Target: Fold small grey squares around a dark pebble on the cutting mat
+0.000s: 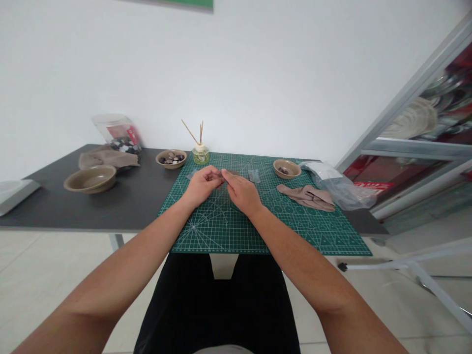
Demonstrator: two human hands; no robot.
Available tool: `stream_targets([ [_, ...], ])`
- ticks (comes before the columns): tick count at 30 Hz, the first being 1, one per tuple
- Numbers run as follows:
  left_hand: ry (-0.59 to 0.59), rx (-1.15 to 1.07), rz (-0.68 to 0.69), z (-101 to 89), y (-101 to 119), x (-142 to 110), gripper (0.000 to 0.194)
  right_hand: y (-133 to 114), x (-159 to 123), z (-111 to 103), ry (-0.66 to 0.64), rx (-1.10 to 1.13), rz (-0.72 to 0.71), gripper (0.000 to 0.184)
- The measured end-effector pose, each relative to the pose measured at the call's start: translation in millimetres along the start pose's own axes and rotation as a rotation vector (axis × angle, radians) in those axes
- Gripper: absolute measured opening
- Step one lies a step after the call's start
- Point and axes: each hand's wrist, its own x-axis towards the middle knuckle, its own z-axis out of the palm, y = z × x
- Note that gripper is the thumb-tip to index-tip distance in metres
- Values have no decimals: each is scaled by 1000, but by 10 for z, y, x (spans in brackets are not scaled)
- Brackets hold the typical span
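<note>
Over the green cutting mat, my left hand and my right hand meet at the fingertips. Both have their fingers bent and pinched together, and whatever is between them is too small and blurred to name. A small clear plastic packet lies just beyond my right hand. Beside my left hand, another clear piece rests on the mat, partly hidden. To the right are a brown bowl with a few dark stones in it and a crumpled brown cloth.
A reed diffuser stands at the back near a bowl of stones. Farther left are a larger bowl, a cloth, a clear tub and a white device. A plastic bag lies at right.
</note>
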Motion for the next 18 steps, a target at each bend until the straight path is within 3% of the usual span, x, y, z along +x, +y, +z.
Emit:
stream_targets([
  [7,12,22,26,-23,-50,-3,12,-4,10,9,-16,-1,-27,53],
  [18,73,26,-1,-12,-18,-7,19,27,2,20,10,-4,6,54],
])
